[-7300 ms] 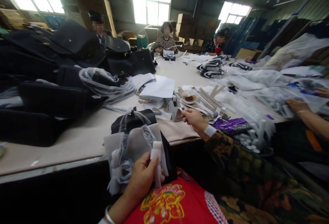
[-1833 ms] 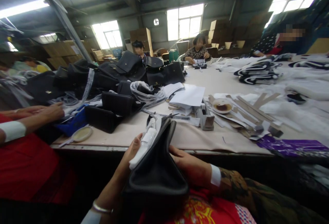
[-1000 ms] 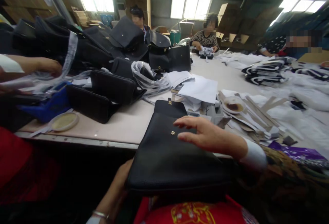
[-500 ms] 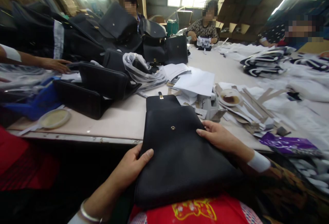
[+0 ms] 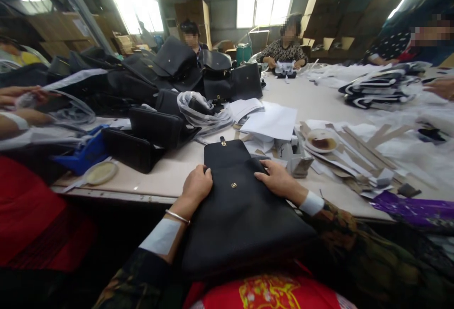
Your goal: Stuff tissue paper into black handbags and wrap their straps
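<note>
A black leather bag (image 5: 244, 224) rests across my lap and against the table edge, its flap (image 5: 227, 155) turned back on the tabletop. A gold clasp on a short tab (image 5: 222, 141) tops the flap, and a round gold fitting (image 5: 233, 185) sits on the bag's front. My left hand (image 5: 198, 182) grips the left edge near the bag's mouth, fingers curled round it. On the opposite edge, my right hand (image 5: 278, 180) pinches the upper right corner, thumb on top. Both undersides of the grip are hidden by the leather.
Black bags (image 5: 142, 129) pile up at the left, beside a blue basket (image 5: 85, 153) and a shallow dish (image 5: 101, 172). White papers (image 5: 271, 119), a bowl of brown paste (image 5: 322, 140) and cardboard strips (image 5: 369, 148) lie right of centre. Co-workers sit around the table.
Both hands have slid up the bag's sides toward its mouth, and my right hand has moved inward. The view has tilted up slightly. A co-worker's hands at left now handle clear plastic.
</note>
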Demonstrator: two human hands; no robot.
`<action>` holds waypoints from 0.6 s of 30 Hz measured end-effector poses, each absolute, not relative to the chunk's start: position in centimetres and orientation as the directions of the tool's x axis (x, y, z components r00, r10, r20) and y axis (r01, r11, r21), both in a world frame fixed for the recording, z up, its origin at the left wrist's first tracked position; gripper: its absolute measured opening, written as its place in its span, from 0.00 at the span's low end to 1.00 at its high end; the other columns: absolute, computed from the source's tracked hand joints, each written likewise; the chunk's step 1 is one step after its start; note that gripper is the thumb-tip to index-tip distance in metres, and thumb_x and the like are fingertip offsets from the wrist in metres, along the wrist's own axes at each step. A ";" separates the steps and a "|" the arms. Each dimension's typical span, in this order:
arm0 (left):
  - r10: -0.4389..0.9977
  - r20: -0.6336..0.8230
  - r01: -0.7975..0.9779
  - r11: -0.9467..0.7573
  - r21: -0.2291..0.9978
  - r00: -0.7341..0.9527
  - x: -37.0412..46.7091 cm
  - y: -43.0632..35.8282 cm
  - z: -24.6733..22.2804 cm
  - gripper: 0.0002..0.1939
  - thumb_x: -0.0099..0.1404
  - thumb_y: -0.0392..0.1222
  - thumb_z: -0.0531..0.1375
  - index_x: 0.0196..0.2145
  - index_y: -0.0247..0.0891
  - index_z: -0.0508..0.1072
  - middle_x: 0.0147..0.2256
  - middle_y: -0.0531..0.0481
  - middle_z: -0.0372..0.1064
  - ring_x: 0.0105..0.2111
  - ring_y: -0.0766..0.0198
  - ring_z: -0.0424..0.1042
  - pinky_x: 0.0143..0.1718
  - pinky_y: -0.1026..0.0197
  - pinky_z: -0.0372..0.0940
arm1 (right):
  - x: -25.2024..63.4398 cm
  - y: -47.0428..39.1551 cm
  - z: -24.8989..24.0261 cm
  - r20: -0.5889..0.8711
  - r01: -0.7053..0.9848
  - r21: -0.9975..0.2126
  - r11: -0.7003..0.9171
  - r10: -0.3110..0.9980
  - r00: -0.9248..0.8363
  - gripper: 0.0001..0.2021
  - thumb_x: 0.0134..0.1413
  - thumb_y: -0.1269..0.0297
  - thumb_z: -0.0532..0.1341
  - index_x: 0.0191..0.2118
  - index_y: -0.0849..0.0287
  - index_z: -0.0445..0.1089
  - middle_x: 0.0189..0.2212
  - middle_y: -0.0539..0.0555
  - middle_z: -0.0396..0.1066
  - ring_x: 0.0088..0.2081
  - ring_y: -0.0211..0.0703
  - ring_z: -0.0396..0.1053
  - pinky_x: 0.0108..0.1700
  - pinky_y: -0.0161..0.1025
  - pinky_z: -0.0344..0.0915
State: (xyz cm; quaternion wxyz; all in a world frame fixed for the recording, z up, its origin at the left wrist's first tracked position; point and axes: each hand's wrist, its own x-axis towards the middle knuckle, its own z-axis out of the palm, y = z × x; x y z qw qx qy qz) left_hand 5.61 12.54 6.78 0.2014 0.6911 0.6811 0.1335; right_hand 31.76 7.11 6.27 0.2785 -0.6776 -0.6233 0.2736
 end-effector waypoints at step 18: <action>0.635 -0.091 0.638 -0.739 0.216 0.767 7.4 7.9 6.5 0.35 0.69 0.63 0.52 0.70 0.54 0.55 0.72 0.42 0.43 0.70 0.31 0.43 0.63 0.24 0.42 | 31.0 5.6 9.3 0.137 0.913 -0.306 0.270 0.961 -0.239 0.29 0.62 0.51 0.61 0.62 0.64 0.66 0.62 0.71 0.63 0.62 0.63 0.63 0.62 0.56 0.60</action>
